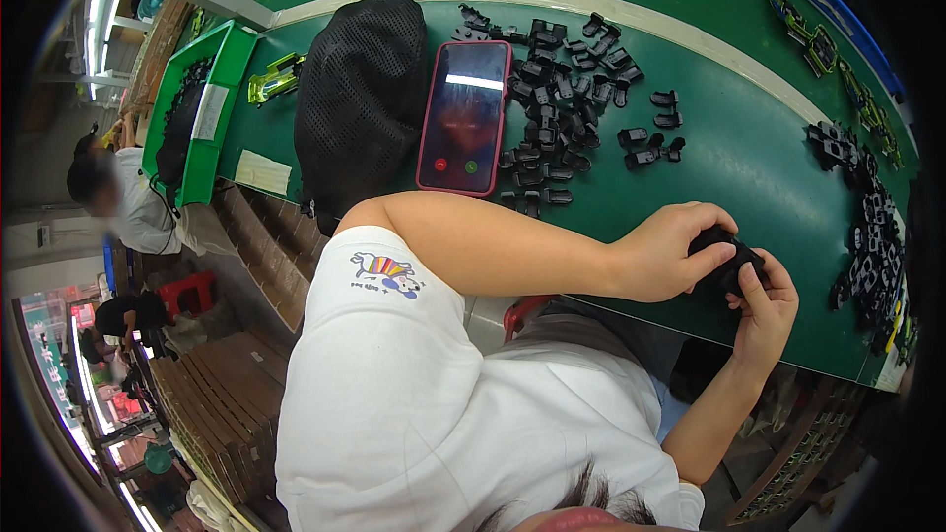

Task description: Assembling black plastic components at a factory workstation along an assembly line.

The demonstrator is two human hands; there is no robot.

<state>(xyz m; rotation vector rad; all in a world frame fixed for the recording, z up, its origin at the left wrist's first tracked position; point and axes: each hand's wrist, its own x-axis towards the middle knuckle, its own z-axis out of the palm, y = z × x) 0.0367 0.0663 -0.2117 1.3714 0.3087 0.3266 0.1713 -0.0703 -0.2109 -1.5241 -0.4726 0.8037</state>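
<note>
The white T-shirt shoulder point(414, 384) fills the foreground. Beyond it, a small black plastic part point(731, 261) sits at the green table's point(749, 167) near edge, clasped from both sides by the left hand point(675, 251) and right hand point(764, 310). A pile of black parts point(562, 89) lies beside a phone point(464, 118).

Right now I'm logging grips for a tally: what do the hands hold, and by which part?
Both the left hand and right hand pinch one small black plastic part by its opposite sides.
</note>
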